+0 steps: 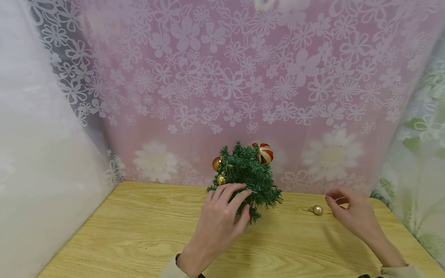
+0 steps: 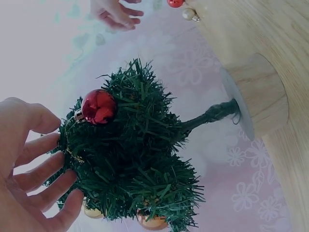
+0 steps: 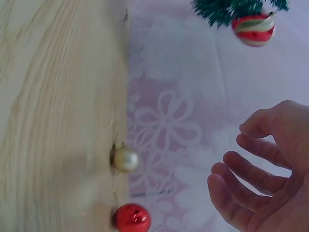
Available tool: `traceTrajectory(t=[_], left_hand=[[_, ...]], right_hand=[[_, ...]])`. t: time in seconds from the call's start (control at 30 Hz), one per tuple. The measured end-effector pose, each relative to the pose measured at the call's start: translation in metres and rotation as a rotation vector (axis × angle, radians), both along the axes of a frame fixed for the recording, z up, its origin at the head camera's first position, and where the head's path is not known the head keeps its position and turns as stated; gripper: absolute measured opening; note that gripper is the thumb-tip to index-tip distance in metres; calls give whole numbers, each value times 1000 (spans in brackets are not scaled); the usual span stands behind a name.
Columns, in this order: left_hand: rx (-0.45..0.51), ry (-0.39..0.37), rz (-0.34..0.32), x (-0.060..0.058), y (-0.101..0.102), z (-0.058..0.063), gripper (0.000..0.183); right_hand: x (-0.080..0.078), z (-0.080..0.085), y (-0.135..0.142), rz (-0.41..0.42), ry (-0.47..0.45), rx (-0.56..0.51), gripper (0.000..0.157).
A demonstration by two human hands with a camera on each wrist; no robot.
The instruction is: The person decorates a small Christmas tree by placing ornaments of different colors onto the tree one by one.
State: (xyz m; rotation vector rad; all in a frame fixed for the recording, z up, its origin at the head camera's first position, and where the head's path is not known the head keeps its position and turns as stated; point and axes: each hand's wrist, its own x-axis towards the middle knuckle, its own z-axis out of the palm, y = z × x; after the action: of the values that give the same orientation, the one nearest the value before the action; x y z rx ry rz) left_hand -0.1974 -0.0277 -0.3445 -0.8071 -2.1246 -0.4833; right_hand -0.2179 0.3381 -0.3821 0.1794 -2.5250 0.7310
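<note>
A small artificial Christmas tree (image 1: 257,177) stands on the table. My left hand (image 1: 219,212) is at its near side, fingers spread and fingertips against the branches. Beside those fingers hangs a shiny red bauble (image 2: 99,106) in the left wrist view. A red-and-gold striped bauble (image 1: 265,153), an orange-gold bauble (image 1: 216,163) and a smaller gold one (image 1: 221,179) also hang on the tree. Over the table's right side, my right hand (image 1: 359,216) has loosely bent fingers with nothing between them. Near it lie a loose gold bauble (image 1: 318,210) and a red bauble (image 3: 132,218).
The tree's round wooden base (image 2: 265,96) rests on the wood-grain table (image 1: 146,227). Behind the table's back edge hangs a pink flowered curtain (image 1: 208,88), with pale sheets at both sides.
</note>
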Motion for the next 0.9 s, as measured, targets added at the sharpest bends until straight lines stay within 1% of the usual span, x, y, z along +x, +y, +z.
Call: traceTrajectory(t=[0.03,0.17,0.23,0.4,0.5,0.7,0.9], left_hand=[[6,-13,-6,0,-1,0,28],[29,-70,-31,-1,-7,0,27],[34,-86,-38,-1,-10,-1,27],[55,-80,-52,-2,-15,-3,28],[72,-82,-58,-1,-18,-5,28],[104,-106,-59,-2,-24,-7,27],[139,-136,-51,-3,-29,-5,29]], right_hand=[[-2,-2,3,1,-3,3,7],[-5,-7,13,-5,-63,-4,13],[-7,-12,18,-5,-80,0,14],[-12,-20,30,-8,-79,48,15],[-14,-24,35,-2,-95,69,17],[-18,-31,43,22,-147,139,23],[-23,-32,47,24,-231,198,28]])
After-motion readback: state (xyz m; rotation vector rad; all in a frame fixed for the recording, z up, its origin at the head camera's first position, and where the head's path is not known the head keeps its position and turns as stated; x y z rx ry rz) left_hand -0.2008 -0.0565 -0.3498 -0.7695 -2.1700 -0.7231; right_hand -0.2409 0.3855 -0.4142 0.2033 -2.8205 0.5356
